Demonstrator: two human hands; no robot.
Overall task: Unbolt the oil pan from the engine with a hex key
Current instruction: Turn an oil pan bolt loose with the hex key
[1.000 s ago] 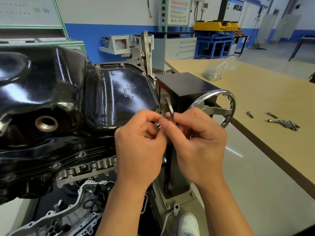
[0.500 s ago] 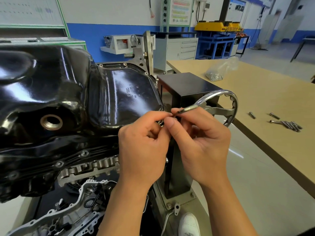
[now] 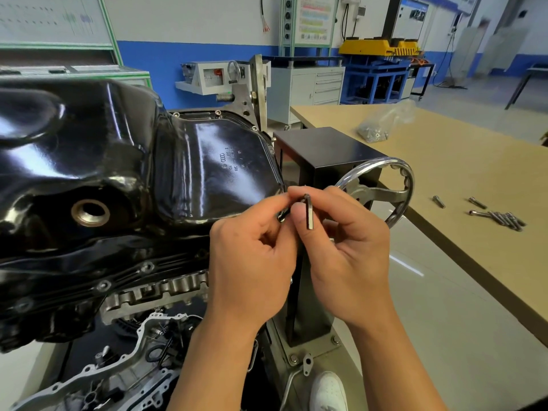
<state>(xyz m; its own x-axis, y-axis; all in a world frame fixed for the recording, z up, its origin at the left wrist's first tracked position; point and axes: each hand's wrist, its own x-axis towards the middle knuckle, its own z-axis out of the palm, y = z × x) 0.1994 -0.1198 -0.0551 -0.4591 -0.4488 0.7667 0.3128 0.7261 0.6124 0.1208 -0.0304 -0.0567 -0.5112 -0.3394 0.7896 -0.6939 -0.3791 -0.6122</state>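
- Found the glossy black oil pan [image 3: 207,173] seated on the upturned engine [image 3: 154,289], filling the frame from 9 to 11 o'clock of the hands.
- Noted flange bolts in place along the pan's near edge, at 8 o'clock of the hands.
- Noted an open brass drain hole [image 3: 90,212] in the pan, at 9 o'clock of the hands.
- Held the hex key [image 3: 309,213] at the pan's right rim, near frame centre, with its short arm hanging straight down toward 6 o'clock.
- Pinched the key's bend with the right hand [image 3: 350,250], thumb and forefinger closed on it, other fingers loosely curled.
- Pinched the key's other arm with the left hand [image 3: 252,256], thumb and forefinger tight together just beside the right fingertips.
- Could not tell whether the key's tip sat in a bolt head; fingers hid it.
- Noted a chrome handwheel [image 3: 404,185] on the black stand column [image 3: 323,149], at 2 o'clock, just behind the right hand.
- Noted a wooden workbench [image 3: 459,161] at 3 o'clock, well apart from the hands.
- Counted no exact number, but saw loose bolts [image 3: 501,217] bunched on the bench at 3 o'clock, two lying a little apart.
- Noted a clear bag of hardware [image 3: 375,130] on the bench at 1 o'clock.
- Noted a white shoe [image 3: 329,390] on the floor at 6 o'clock.
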